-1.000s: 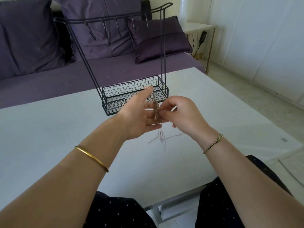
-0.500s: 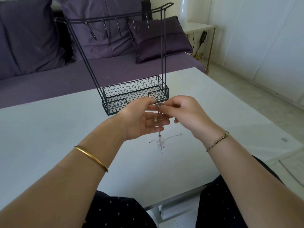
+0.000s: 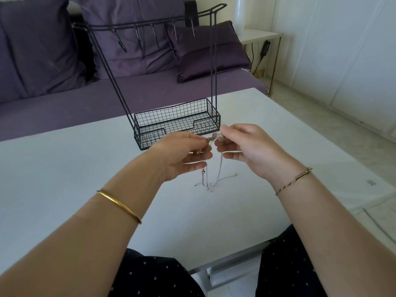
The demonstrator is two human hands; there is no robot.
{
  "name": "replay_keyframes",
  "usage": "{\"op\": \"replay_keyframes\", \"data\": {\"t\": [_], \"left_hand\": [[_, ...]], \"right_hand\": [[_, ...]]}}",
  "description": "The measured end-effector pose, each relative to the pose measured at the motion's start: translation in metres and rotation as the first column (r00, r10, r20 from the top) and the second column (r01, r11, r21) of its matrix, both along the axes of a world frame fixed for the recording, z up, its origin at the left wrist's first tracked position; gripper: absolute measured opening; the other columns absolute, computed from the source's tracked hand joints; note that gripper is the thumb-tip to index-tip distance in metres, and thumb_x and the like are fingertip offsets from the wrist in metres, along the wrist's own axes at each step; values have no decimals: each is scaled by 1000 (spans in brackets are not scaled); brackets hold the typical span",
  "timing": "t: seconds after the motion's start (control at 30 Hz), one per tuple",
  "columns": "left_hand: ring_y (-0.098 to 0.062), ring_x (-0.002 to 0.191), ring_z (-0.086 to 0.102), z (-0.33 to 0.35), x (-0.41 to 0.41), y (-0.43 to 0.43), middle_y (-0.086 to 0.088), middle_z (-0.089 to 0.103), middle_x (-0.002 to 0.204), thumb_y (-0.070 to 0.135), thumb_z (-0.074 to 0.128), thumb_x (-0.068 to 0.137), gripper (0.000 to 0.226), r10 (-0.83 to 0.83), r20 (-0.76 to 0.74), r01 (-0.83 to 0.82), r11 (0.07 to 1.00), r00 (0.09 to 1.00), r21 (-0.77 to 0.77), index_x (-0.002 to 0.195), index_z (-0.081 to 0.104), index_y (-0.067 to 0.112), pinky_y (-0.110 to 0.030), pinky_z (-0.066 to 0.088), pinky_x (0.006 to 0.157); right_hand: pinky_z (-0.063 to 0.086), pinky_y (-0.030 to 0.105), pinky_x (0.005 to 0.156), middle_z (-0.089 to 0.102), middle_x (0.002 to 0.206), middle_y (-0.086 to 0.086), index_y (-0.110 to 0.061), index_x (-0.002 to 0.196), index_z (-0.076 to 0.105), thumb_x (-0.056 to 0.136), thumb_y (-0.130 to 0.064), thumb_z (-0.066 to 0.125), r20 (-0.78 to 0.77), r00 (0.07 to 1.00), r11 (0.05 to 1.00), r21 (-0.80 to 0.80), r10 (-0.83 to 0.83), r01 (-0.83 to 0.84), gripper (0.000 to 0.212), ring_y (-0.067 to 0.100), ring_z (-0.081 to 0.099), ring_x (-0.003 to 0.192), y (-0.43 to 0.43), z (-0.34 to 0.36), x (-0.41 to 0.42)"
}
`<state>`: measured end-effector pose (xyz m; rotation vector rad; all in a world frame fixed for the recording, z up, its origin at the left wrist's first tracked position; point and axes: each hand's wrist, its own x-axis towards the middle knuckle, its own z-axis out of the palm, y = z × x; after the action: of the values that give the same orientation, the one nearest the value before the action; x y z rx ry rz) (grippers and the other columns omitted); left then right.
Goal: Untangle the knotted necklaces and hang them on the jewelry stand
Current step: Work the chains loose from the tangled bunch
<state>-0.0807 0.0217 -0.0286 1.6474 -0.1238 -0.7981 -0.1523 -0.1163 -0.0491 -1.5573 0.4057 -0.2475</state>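
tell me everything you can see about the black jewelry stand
The jewelry stand is thin black metal wire, standing upright on the white table near its far edge. Its base is an open mesh basket with a notched front wall; it looks empty. Paired rods rise at each side to a top bar with a row of slanting hooks. Nothing hangs on them.

Bright soft daylight; faint shadows; wide-angle bending at edges; slight overall softness.
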Motion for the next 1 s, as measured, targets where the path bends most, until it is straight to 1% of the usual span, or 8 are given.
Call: {"op": "replay_keyframes", "data": {"t": [0.2,0.3,0.43,0.57,0.73,0.8,0.9,1.0], "left_hand": [[-16,70,68,2,0,-1,-6,68,77,3,47,94,17,90,-6,-90,996,996,-14,83,60,5,-35,55,84],[-15,66,66,3,-1,-1,-6,67,73,3,48,93,16,101,-3,-101,995,995,-9,82,59,6,-35,55,83],[-13,62,61,5,-3,-1,-6,65,72,-2,52,90,17,92,28,-92,996,995,6,79,59,8,-32,56,76],[-13,64,59,5,-5,0,-5,65,73,-6,49,90,24,52,41,-52,999,998,15,87,65,10,-33,57,73],[-12,64,59,6,-6,0,-3,63,70,5,62,89,10,27,20,-28,1000,999,14,83,69,10,-32,58,71],[-12,64,60,5,-4,0,-4,64,71,6,64,89,9,40,22,-40,999,999,16,82,68,10,-32,58,72],[-11,61,62,3,-3,0,-3,66,69,8,62,91,11,59,22,-60,998,998,18,81,66,10,-33,58,75],[-11,60,63,3,-3,-1,-3,68,71,10,61,91,11,68,22,-68,997,997,23,81,66,10,-32,58,74]], "right_hand": [[53,36,84,68,73,3,-12,74,52,98,-21,50,-20,1000,987,159,-20,22,26,21,69,74,-2,2,-1],[53,38,86,69,76,5,-13,73,50,98,-20,49,-20,998,981,185,-53,56,26,22,70,75,1,2,0],[55,39,84,68,80,8,-11,73,49,98,-18,49,2,995,957,274,-99,95,26,25,69,78,2,2,2],[57,36,75,67,82,10,-10,72,49,98,-16,49,53,993,942,323,-108,85,26,24,68,72,4,2,3],[57,32,67,67,77,8,-11,72,50,98,-19,49,54,992,955,283,-112,93,28,21,67,65,3,2,2],[55,30,64,67,76,7,-11,74,51,98,-20,49,26,992,968,225,-122,113,26,19,66,63,4,1,2],[53,29,66,66,78,4,-13,79,53,97,-21,49,-34,989,989,-10,-145,144,20,16,64,64,4,-3,1],[49,29,72,65,83,2,-15,81,56,94,-19,54,-9,989,964,-224,-150,144,13,14,61,73,5,-7,1]]}}
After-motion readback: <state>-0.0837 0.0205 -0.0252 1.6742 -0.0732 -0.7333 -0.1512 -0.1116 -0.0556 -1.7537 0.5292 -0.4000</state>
